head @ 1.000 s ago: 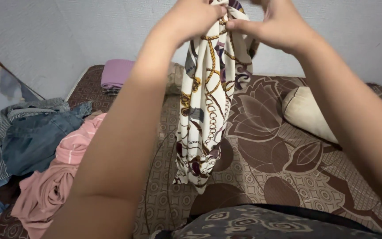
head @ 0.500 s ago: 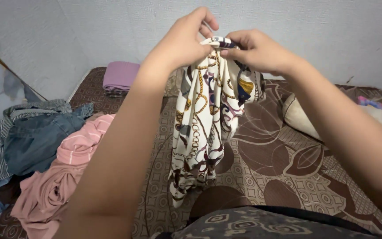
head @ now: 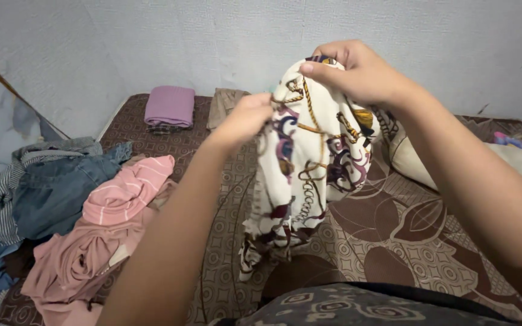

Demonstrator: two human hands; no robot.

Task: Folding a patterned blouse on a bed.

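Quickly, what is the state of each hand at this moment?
Left hand: closed, gripping the side edge of the patterned cream cloth.
Right hand: closed, pinching the top of the same cloth, which hangs above the bed.

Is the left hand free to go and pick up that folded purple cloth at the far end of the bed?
Probably not right now: the left hand is gripping the patterned scarf, as is the right hand. Nothing blocks the way to the folded purple cloth.
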